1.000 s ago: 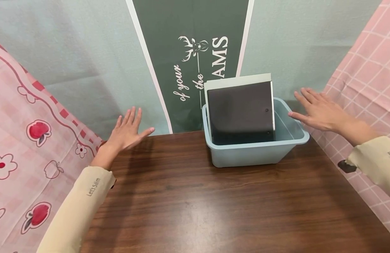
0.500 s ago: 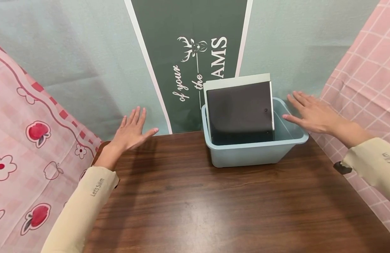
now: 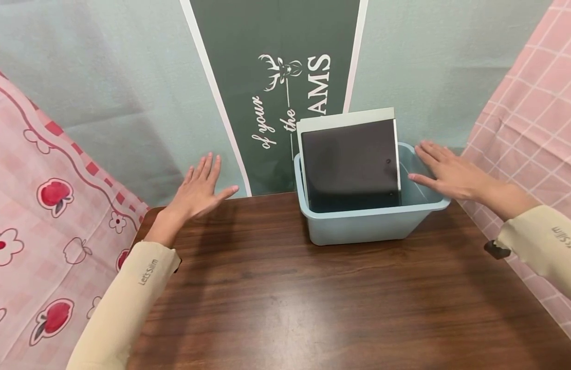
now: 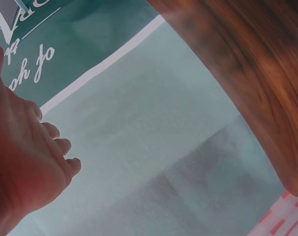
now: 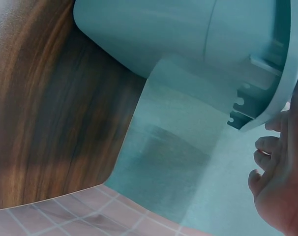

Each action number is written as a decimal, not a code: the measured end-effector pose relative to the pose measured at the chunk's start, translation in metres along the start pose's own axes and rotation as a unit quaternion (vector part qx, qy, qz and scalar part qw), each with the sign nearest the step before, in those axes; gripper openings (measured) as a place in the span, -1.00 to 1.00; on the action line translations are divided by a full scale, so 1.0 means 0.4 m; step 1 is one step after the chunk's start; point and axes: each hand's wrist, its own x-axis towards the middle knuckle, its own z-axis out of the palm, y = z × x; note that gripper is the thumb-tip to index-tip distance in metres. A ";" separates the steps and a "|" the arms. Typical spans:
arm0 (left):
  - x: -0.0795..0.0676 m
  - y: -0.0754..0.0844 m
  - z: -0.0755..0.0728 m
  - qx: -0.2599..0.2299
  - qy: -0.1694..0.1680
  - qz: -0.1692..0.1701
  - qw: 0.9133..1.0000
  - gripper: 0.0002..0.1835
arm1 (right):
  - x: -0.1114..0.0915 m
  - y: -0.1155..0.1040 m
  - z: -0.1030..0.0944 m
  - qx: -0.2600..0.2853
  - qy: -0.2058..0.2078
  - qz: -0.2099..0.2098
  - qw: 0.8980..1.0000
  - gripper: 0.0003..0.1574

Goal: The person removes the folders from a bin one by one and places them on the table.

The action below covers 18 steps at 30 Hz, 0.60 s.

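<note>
A pale blue plastic bin (image 3: pixel 359 226) stands at the back right of the wooden table. Leaning in it are a flat dark panel-like item (image 3: pixel 350 164) and a pale flat one (image 3: pixel 345 120) behind; their lower ends are hidden inside. My right hand (image 3: pixel 456 174) is over the bin's right end, fingers straight and spread a little, thumb above the opening. In the right wrist view its fingers (image 5: pixel 267 145) are right at the bin's rim. Left of the bin, my left hand (image 3: pixel 192 195) hovers near the table's back edge with fingers straight, holding nothing.
The brown table (image 3: pixel 285 298) ends at a grey-green cloth (image 3: pixel 128 103) with white lettering on its dark stripe. Pink patterned cloth (image 3: pixel 49 231) hangs along the left side, pink checked cloth (image 3: pixel 535 139) along the right.
My right hand has moved left and slightly down, from beside the bin to over its right end. The left hand has drifted a little to the right. The bin stays put.
</note>
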 end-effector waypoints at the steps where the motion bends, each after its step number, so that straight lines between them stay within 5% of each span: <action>1: 0.002 0.003 -0.001 -0.002 -0.001 0.002 1.000 0.07 | -0.001 -0.001 0.002 0.002 -0.002 0.001 1.000 0.06; 18: 0.043 0.055 0.002 -0.019 0.017 0.041 0.999 0.06 | -0.010 -0.011 0.023 0.047 -0.040 0.024 0.998 0.03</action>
